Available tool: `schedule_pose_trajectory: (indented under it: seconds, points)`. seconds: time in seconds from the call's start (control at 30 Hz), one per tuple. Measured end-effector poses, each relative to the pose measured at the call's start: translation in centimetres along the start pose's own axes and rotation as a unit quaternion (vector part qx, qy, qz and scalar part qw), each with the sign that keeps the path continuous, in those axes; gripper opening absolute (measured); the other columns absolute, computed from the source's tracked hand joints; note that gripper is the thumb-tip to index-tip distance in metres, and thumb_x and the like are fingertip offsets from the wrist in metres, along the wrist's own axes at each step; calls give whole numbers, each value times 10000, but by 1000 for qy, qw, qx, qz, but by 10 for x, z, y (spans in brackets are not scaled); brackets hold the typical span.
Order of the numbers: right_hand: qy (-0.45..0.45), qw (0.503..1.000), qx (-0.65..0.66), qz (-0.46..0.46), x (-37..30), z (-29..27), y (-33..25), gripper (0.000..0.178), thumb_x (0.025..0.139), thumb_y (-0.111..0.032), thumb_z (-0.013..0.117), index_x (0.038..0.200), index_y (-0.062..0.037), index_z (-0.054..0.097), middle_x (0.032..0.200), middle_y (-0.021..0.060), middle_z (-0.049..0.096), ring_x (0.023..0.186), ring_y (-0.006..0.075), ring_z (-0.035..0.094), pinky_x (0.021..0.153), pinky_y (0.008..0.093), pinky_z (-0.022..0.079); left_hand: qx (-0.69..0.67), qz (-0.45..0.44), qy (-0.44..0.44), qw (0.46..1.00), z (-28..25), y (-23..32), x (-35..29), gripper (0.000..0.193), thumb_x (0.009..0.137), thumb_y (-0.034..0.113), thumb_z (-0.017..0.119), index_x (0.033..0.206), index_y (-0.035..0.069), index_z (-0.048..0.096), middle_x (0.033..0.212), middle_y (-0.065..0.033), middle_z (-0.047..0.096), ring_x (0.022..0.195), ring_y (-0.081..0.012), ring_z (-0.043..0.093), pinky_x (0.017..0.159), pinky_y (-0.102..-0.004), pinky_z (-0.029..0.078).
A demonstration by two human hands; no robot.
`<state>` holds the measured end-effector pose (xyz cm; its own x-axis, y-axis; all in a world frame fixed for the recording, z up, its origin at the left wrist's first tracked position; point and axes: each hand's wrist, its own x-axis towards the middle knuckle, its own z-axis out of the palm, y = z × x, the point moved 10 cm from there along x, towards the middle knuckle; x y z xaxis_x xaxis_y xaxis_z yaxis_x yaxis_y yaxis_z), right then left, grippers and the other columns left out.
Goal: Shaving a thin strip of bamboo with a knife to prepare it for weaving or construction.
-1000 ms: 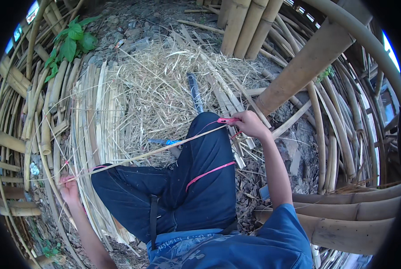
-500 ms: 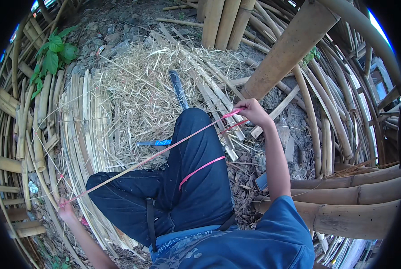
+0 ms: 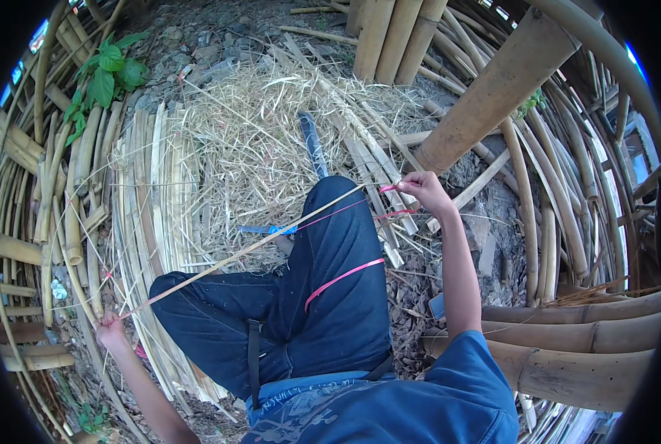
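A long, thin bamboo strip [image 3: 250, 250] slants up across my lap from lower left to upper right. Its lower end is pinched in my left hand [image 3: 110, 331], which is closed at the far left. My right hand [image 3: 423, 189], beyond my right knee, is closed on a pink plastic ribbon [image 3: 387, 189]. Close below the strip's upper part, a thin pink strand leads toward that hand; whether the hand also grips the strip's tip, I cannot tell. Another pink ribbon [image 3: 341, 280] lies across my right thigh.
Beyond my knees, a dark-bladed tool [image 3: 313, 144] and a blue-handled one [image 3: 275, 230] lie by pale shavings [image 3: 249, 126]. Split bamboo slats [image 3: 153, 200] lie at left. A thick bamboo post [image 3: 493, 92] leans at right; stout poles [image 3: 582, 344] lie beside my right elbow.
The pink strand now hangs apart from the strip's upper part, where they ran together before. Both hands keep nearly the same places, and the whole view has shifted slightly.
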<state>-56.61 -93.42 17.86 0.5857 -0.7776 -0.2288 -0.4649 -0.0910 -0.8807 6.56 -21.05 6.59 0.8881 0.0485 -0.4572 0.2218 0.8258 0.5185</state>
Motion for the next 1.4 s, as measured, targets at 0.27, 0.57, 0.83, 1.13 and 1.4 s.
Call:
schedule_pose_trajectory:
  seconds: [0.27,0.57,0.83,1.13,1.4]
  points:
    - [10,998,-69,-11,-4,6,0,235,866,-231,726,906,0,720,704,-12,609,665,54,497,606,260,418,-8,-2,-74,997,-2,-1,10,382,1044,287,356,711,106,301,579,-6,226,505,-141,215,448,-273,221]
    - [27,999,9,-36,-33,12,-17,198,871,-172,716,894,24,708,712,-18,611,664,65,495,595,257,404,430,101,113,890,-19,-6,-98,487,966,319,566,1310,0,437,1093,-114,550,965,-224,554,804,-438,492]
    - [-30,968,209,-136,-103,55,-102,169,854,-131,725,836,31,681,734,11,628,661,53,515,589,213,402,496,275,-579,586,236,-254,-461,258,896,140,629,1111,3,594,1128,-166,593,1080,-302,557,976,-394,405]
    - [-53,982,177,-50,-149,115,-109,286,975,-243,580,861,14,635,664,-10,554,552,41,446,501,203,355,408,-111,-602,678,213,-357,-531,196,1004,161,515,996,-16,599,779,-11,581,695,-40,503,612,-190,418]
    - [-95,974,195,-60,-151,136,-127,232,980,-193,565,1008,33,609,803,23,600,696,64,523,656,231,471,456,-21,-617,640,212,-356,-538,185,981,109,539,871,-27,600,633,-8,526,547,-57,438,502,-242,367]
